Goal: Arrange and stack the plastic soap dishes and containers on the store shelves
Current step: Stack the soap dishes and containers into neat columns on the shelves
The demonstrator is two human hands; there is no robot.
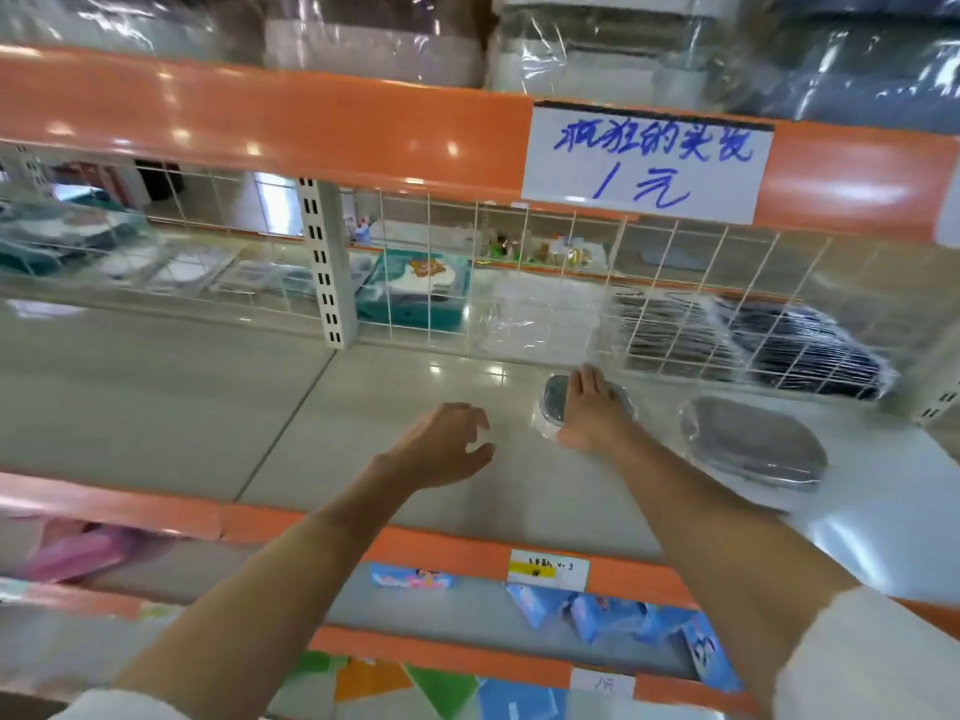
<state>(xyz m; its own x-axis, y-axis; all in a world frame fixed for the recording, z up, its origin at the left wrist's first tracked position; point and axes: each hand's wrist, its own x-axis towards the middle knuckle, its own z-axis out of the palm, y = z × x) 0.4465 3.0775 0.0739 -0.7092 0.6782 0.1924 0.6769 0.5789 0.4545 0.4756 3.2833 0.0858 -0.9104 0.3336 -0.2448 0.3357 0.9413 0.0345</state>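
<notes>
The right hand point(587, 413) is lying flat, fingers straight, on a wrapped grey soap dish point(558, 402) near the back of the middle shelf point(156, 397), probably pressing it into line just beside the larger grey stack point(753, 449) to its right. The left hand point(447, 444) is hovering nearby, loosely curled and holding nothing, seemingly waiting to help.

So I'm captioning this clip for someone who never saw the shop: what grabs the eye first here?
First the glossy orange shelf edge across the top, carrying a white paper sign with blue handwritten characters. Then the two bare hands over the pale shelf board: the right hand lies flat on a small grey oval plastic dish in clear wrap, the left hand hovers loosely curled, holding nothing. A second, larger grey wrapped dish sits right of them.
</notes>
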